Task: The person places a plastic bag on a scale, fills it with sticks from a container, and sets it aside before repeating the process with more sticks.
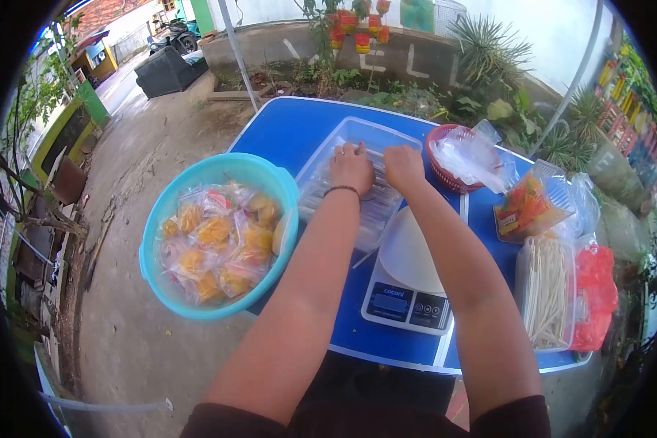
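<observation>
My left hand (352,170), with a dark bracelet at the wrist, reaches into a clear plastic container (409,133) on the blue table. Its fingers are curled down among long, clear, plastic-looking pieces (315,188) lying in there. Close beside it, my right hand (404,168) is closed like a fist above the container's right part. What either hand grips, if anything, is hidden behind the knuckles. Under my right forearm stands a white digital kitchen scale (405,310), partly covered by the arm.
A turquoise basin (147,252) of bagged yellow food stands left. Along the right side of the blue table (281,120) are a red basket (445,175) of plastic bags, a tub (515,230) with orange packets, a box of sticks (547,292) and a red bag (595,292). Metal poles rise behind.
</observation>
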### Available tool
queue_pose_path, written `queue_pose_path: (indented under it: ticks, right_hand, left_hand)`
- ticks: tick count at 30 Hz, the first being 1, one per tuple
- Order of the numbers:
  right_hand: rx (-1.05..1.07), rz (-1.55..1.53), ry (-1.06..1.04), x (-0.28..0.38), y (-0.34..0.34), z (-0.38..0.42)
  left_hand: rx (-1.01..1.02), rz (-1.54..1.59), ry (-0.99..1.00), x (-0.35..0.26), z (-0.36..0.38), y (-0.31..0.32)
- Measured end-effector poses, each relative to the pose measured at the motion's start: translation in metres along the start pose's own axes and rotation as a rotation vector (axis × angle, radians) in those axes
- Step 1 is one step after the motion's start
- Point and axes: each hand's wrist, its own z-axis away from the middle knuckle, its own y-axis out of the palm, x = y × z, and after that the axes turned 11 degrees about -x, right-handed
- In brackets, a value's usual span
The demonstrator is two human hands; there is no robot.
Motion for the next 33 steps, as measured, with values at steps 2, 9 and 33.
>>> queue_pose_path:
  ticks: [2,9,33]
  right_hand:
    - [-0.061,-0.027,0.004,0.001,0.001,0.003]
    - [-0.148,-0.092,0.007,-0.002,0.015,0.002]
    - [-0.047,-0.087,0.04,0.002,0.004,0.003]
  left_hand:
    - [0.013,-0.02,-0.005,-0.002,0.002,-0.002]
    - [0.002,-0.155,0.068,-0.004,0.005,-0.003]
    - [0.068,-0.076,0.028,-0.003,0.005,0.002]
